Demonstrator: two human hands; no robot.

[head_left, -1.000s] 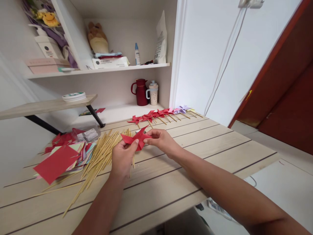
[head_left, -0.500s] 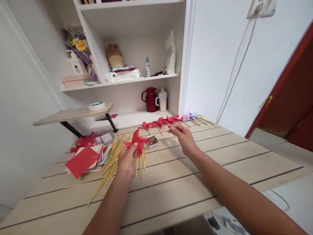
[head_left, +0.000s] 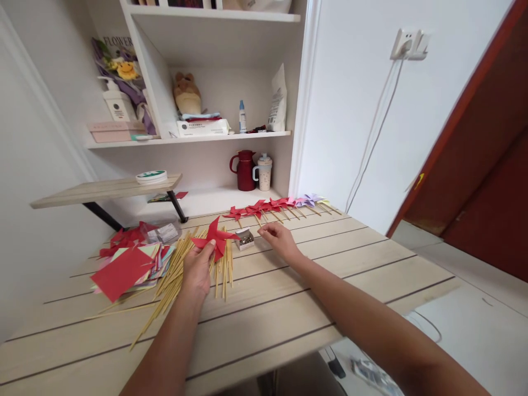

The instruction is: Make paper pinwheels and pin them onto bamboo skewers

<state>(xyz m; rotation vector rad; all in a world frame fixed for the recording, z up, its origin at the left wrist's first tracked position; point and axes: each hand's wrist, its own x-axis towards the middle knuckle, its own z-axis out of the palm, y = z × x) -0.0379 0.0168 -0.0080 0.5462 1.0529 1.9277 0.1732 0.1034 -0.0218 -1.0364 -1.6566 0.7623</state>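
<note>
My left hand (head_left: 197, 269) holds a folded red paper pinwheel (head_left: 215, 238) above a spread of bamboo sticks (head_left: 177, 275) on the wooden table (head_left: 313, 286). My right hand (head_left: 279, 241) rests low over the table just right of a small open box of pins (head_left: 246, 238), thumb and fingers pinched together; whether a pin is between them cannot be told. A row of finished pinwheels on sticks (head_left: 277, 205), red ones and then purple ones, lies along the far table edge.
A stack of coloured paper squares with a red sheet on top (head_left: 126, 267) lies at the left. Behind are a small raised shelf (head_left: 103, 190), a red jug (head_left: 246, 170), a cup (head_left: 264, 171) and white shelving. A charger cable (head_left: 371, 137) hangs on the right wall.
My right hand let go of the pinwheel, reached toward the far row, then drew back beside the pin box. My left hand kept the pinwheel. The view tilted upward.
</note>
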